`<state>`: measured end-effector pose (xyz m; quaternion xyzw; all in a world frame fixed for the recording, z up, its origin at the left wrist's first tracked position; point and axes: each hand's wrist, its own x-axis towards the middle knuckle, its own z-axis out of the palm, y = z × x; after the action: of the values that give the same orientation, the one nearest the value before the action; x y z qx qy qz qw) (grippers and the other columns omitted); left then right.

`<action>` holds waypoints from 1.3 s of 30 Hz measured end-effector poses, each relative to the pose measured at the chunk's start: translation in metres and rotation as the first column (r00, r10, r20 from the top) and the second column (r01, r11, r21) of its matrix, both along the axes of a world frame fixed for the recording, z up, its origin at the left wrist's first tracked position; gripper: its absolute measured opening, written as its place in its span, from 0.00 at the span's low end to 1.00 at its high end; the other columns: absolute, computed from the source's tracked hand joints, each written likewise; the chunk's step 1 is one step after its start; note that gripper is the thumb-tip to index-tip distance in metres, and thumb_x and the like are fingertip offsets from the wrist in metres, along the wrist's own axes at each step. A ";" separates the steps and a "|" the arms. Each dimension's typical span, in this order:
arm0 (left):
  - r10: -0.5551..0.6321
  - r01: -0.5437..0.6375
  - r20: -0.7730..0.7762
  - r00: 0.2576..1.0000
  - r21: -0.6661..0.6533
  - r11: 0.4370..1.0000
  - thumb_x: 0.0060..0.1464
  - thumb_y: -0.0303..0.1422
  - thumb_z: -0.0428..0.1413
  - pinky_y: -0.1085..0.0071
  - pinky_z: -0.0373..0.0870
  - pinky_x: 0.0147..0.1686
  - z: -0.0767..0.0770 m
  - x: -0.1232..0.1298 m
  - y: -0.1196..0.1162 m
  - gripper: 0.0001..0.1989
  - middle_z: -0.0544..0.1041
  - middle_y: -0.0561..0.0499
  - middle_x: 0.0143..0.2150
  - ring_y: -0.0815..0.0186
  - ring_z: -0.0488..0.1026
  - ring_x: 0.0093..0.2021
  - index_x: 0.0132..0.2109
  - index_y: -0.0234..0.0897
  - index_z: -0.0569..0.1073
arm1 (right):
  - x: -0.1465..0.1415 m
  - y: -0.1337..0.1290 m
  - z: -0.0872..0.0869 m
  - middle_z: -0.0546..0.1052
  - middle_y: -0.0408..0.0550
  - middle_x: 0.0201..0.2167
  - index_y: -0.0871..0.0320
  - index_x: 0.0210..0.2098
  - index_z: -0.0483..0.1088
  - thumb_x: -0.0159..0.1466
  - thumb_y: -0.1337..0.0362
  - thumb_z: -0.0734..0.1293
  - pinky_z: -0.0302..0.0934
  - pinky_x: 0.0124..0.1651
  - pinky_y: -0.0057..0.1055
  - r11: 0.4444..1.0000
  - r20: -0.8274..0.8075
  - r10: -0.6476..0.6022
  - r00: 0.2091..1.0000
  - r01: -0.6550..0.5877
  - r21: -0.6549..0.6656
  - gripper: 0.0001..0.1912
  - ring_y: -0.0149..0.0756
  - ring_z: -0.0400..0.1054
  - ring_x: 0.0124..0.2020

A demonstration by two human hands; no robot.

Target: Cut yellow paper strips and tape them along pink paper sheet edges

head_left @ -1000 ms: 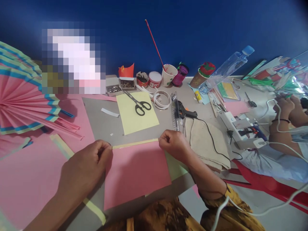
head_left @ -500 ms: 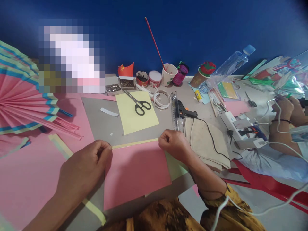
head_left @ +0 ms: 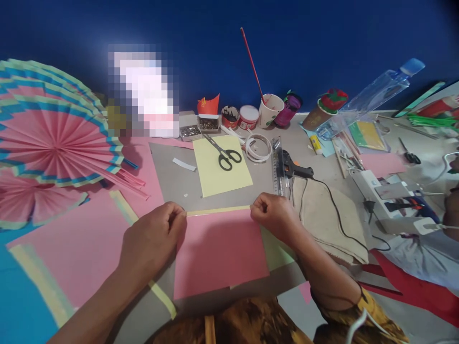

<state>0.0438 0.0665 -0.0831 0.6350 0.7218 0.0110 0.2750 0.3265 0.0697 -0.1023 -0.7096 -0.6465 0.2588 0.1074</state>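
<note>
A pink paper sheet [head_left: 222, 253] lies on the table in front of me, with a narrow yellow paper strip [head_left: 219, 209] along its far edge. My left hand [head_left: 154, 239] is closed in a pinch at the strip's left end. At the right end, my right hand [head_left: 274, 212] pinches it too, fingers curled. The fingertips hide both ends of the strip. Beyond it, black-handled scissors [head_left: 229, 159] rest on a yellow paper sheet [head_left: 224, 184]. Part of a light green sheet [head_left: 276, 251] shows under the pink one.
Pleated paper fans [head_left: 53, 143] stand at left, near another pink sheet [head_left: 82, 243]. To the right are a ruler [head_left: 277, 167], a glue gun [head_left: 297, 169], a folded cloth [head_left: 326, 220] and a power strip [head_left: 380, 196]. Behind stand a paper cup [head_left: 270, 112] and a plastic bottle [head_left: 376, 95].
My view has turned left, so everything sits farther right in the picture and more of the fans shows. Both hands stay pinched at the strip's ends.
</note>
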 end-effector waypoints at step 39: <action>0.006 -0.020 0.059 0.998 0.237 0.971 0.65 0.37 0.48 0.60 0.71 0.36 0.009 -0.001 -0.005 0.10 0.83 0.47 0.38 0.53 0.80 0.37 0.44 0.41 0.73 | 0.007 0.004 0.008 0.70 0.36 0.21 0.55 0.28 0.66 0.58 0.71 0.65 0.49 0.32 0.28 1.000 -0.176 0.005 0.984 -0.004 0.006 0.05 0.30 0.62 0.25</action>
<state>0.0428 0.0619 -0.0741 0.6581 0.7110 0.1177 0.2179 0.3338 0.0740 -0.0946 -0.6822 -0.6369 0.3186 0.1655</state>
